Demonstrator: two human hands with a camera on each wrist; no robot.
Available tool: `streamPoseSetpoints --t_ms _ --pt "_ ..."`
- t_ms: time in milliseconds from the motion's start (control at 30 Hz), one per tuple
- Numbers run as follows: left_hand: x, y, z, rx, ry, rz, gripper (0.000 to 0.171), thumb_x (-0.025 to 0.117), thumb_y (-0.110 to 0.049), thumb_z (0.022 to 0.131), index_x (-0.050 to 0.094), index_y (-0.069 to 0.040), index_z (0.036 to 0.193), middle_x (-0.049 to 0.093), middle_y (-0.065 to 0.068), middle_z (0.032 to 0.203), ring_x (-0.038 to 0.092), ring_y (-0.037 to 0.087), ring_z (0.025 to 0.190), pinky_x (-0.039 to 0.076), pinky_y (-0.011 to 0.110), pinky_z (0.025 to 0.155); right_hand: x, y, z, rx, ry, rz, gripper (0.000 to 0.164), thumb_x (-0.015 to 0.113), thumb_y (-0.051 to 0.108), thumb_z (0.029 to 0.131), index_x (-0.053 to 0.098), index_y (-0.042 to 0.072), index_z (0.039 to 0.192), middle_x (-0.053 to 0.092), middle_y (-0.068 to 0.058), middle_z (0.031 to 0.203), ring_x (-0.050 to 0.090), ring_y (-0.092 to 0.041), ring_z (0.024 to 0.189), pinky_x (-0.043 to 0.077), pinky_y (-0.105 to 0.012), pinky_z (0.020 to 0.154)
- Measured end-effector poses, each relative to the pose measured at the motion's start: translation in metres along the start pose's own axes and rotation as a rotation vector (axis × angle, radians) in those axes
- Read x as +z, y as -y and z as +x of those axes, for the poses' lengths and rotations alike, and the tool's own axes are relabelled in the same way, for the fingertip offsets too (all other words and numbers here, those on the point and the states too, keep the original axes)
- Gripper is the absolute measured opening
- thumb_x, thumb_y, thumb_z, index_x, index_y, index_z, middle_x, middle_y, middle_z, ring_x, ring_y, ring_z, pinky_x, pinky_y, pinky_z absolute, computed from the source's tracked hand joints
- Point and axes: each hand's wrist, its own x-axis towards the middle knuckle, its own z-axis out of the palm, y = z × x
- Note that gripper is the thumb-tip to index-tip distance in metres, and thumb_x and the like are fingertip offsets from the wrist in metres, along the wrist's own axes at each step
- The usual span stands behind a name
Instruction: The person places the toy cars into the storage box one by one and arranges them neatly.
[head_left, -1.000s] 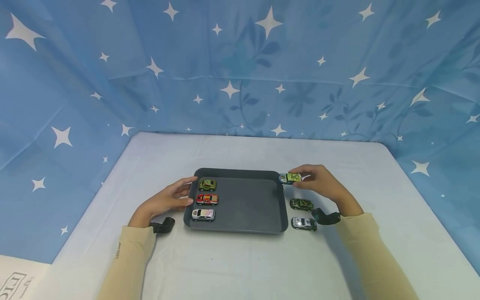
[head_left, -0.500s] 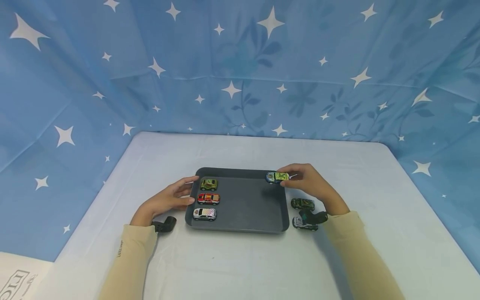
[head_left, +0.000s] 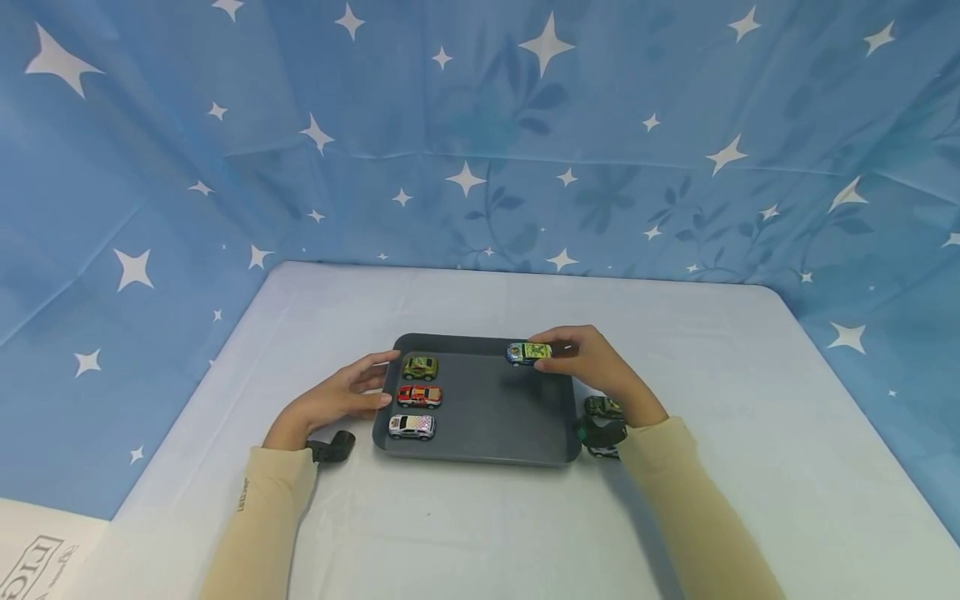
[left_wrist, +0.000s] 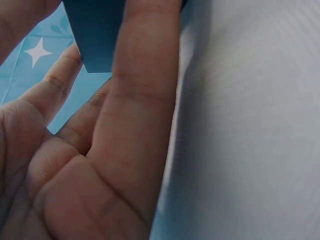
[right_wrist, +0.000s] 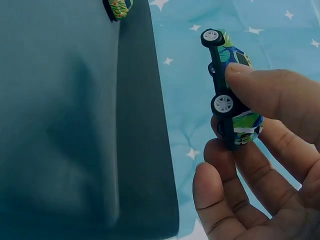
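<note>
My right hand (head_left: 592, 362) pinches a yellow-green and blue toy car (head_left: 528, 353) between thumb and fingers, above the far right part of the grey tray (head_left: 495, 412). In the right wrist view this toy car (right_wrist: 235, 95) shows its white-hubbed wheels, with the thumb on its side. At the tray's left side, my left hand (head_left: 337, 398) touches the rim with extended fingers and thumb. Along the tray's left end stand a green toy car (head_left: 420, 367), a red toy car (head_left: 419, 396) and a white checkered toy car (head_left: 412, 427).
Right of the tray, a dark green camouflage toy car (head_left: 602, 406) and a silver toy car (head_left: 603, 452) stand on the white table (head_left: 480, 533), both partly hidden by my right wrist and its camera. A blue star-patterned curtain (head_left: 375, 125) hangs behind.
My right hand has carried the yellow-green and blue toy car leftward from beyond the tray's right rim to over the tray. My left hand stays at the tray's left rim.
</note>
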Motion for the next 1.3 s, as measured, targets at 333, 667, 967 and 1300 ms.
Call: streamPoseSetpoints --t_ms 333,667,967,1300 --pt "0.000 -0.001 -0.001 -0.026 -0.016 -0.005 0.087 0.075 -0.011 0.103 0.023 -0.006 0.172 0.037 0.035 0.166 0.041 0.052 0.151 0.056 0.052 0.107 0.017 0.004 0.010 0.046 0.006 0.023 0.038 0.081 0.003 0.096 0.074 -0.008 0.131 0.072 -0.027 0.130 0.073 -0.035 0.110 0.058 -0.044 0.096" --pt "-0.001 0.004 0.000 0.010 0.000 0.010 0.086 0.073 -0.011 0.104 0.021 -0.003 0.172 0.037 0.035 0.166 0.041 0.051 0.152 0.056 0.048 0.107 0.031 0.007 0.018 0.069 0.002 0.005 0.038 0.083 0.006 0.095 0.075 -0.004 0.131 0.073 -0.024 0.132 0.073 -0.033 0.111 0.058 -0.043 0.094" --pt "-0.002 0.005 0.001 0.015 0.005 0.001 0.085 0.073 -0.011 0.105 0.022 -0.003 0.172 0.038 0.035 0.165 0.042 0.051 0.151 0.058 0.045 0.104 0.044 0.009 0.027 0.082 -0.011 -0.039 0.035 0.084 0.004 0.094 0.077 -0.005 0.127 0.074 -0.024 0.129 0.074 -0.034 0.111 0.060 -0.044 0.093" --pt "-0.002 0.004 0.000 0.012 0.010 -0.009 0.084 0.072 -0.010 0.105 0.022 -0.005 0.172 0.040 0.035 0.164 0.044 0.051 0.149 0.058 0.046 0.104 0.055 0.011 0.033 0.146 -0.023 -0.123 0.034 0.085 0.006 0.093 0.079 -0.001 0.125 0.075 -0.021 0.127 0.072 -0.033 0.112 0.059 -0.048 0.094"
